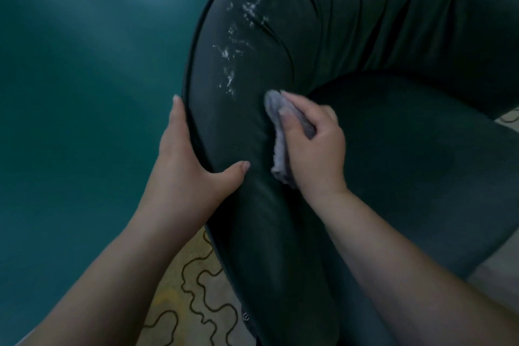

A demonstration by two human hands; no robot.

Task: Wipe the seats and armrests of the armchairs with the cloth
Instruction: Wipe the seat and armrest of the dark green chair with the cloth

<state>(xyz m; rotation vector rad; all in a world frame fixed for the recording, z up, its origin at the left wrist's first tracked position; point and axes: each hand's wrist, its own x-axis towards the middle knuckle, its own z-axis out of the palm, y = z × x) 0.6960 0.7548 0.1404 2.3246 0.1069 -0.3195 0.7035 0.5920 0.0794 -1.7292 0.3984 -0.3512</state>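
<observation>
Our right hand [314,146] curls around the grey cloth [280,132], pressing it on the armchair's armrest [252,219] beside the seat [407,163]. Our left hand [191,171] clasps the armrest's outer edge, fingers extended; white smears [238,45] lie ahead.

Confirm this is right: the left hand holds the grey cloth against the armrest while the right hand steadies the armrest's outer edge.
The hands are swapped. In the head view the right hand holds the grey cloth against the armrest, while the left hand steadies the armrest's outer edge.
</observation>
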